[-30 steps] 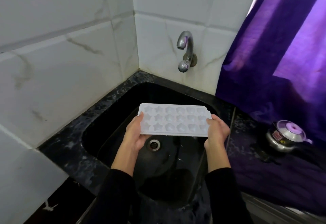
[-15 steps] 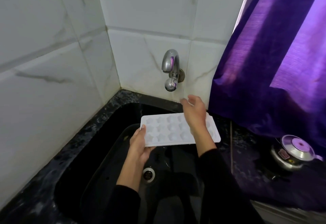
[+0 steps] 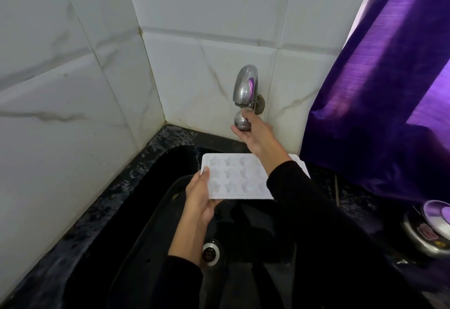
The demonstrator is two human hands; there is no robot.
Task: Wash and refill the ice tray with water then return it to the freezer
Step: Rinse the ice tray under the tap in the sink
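Ice tray (image 3: 233,179), white with star-shaped cells, sits level over the black sink (image 3: 155,211), gripped at its near left corner by my left hand (image 3: 201,199), thumb on top. My right hand (image 3: 253,132) reaches across it, fingers curled around the round knob of the chrome tap (image 3: 244,89) on the tiled wall (image 3: 73,77).

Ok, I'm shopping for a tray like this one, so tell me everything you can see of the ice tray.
The ice tray is a white, plastic-looking rectangle with rounded corners and rows of star-shaped and rounder moulds. It looks empty and is held about level over the black sink, below the tap. The left hand grips its near left corner, thumb on top. The right sleeve hides its right part.
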